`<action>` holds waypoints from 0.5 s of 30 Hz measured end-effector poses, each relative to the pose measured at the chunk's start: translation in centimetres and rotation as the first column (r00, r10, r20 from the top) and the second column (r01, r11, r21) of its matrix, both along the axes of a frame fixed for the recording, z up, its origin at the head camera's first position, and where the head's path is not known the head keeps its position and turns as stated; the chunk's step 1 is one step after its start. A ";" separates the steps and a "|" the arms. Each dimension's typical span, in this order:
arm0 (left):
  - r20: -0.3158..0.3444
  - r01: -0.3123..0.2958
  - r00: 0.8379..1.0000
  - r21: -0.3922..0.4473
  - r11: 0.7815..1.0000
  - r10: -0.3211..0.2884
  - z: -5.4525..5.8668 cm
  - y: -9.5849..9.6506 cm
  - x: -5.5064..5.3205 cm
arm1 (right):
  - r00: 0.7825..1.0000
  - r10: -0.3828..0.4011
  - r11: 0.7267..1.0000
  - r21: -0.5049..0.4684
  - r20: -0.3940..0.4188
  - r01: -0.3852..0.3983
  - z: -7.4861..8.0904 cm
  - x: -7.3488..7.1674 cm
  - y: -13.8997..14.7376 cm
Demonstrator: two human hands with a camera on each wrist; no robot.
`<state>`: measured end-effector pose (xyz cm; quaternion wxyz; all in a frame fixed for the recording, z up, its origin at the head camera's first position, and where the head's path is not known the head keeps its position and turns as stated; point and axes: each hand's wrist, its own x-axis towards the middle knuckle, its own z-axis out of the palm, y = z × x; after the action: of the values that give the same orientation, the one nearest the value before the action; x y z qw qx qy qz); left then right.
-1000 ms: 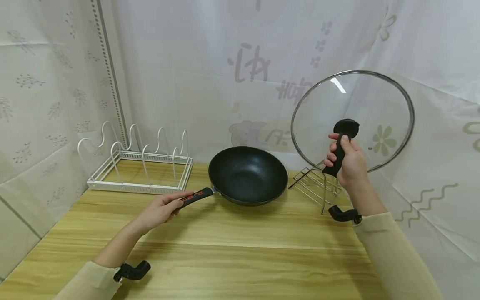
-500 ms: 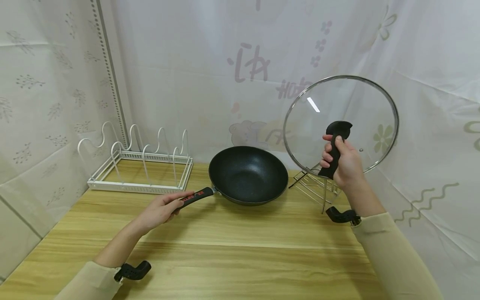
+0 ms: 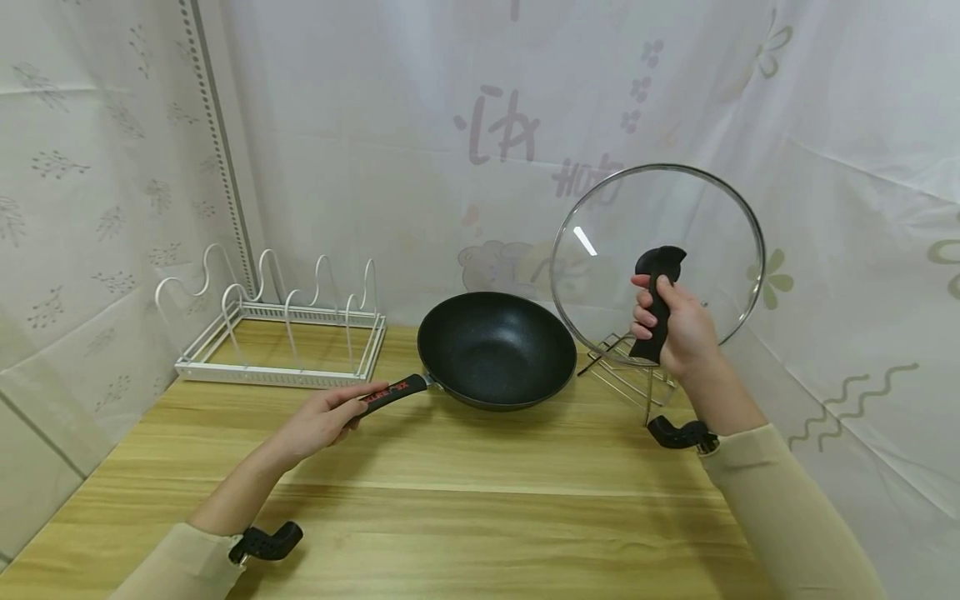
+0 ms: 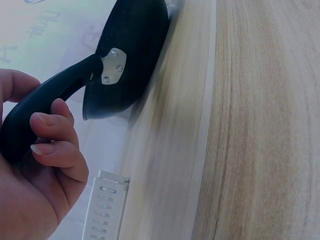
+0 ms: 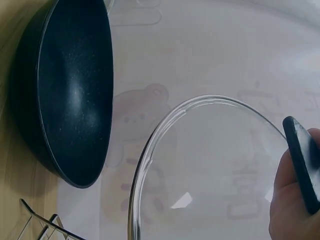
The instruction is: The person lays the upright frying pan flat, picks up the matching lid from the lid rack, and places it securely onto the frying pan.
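A black wok (image 3: 495, 354) sits on the wooden table, its inside facing up and toward me. My left hand (image 3: 321, 423) grips the wok's black handle (image 3: 393, 393), which has red lettering; in the left wrist view the fingers (image 4: 60, 155) curl round it. On the right, my right hand (image 3: 684, 329) holds a round glass lid (image 3: 600, 275) by its black handle (image 3: 654, 312). The lid stands nearly upright in the air, with its metal rim close to the wok's right edge. In the right wrist view the hand (image 5: 290, 200) is partly cut off.
A white rack (image 3: 277, 379) with curved dividers stands at the back left. A small wire rack (image 3: 630, 379) stands right of the wok, partly behind the lid and right hand. Printed curtains (image 3: 360, 167) hang behind and on both sides of the wooden table (image 3: 465, 533).
My right hand has moved left and slightly down with the lid, bringing it nearer the wok. The left hand and the wok have stayed in place.
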<state>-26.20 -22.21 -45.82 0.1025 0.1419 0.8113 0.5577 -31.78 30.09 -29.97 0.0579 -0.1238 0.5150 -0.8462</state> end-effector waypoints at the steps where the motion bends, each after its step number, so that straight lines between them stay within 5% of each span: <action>1: 0.001 0.000 1.000 0.000 1.000 0.000 0.0 0.0 0.0 | 1.000 0.001 1.000 0.004 0.005 -0.001 0.0 0.0 -0.1; 15: 0.006 0.008 1.000 0.011 1.000 -0.008 0.1 0.0 0.1 | 0.994 0.071 0.997 -0.001 0.078 -0.071 -0.3 0.1 -1.5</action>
<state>-26.10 -22.20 -45.71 0.1064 0.1439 0.8074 0.5622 -31.73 28.60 -30.23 0.1082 -0.1088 0.5083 -0.8474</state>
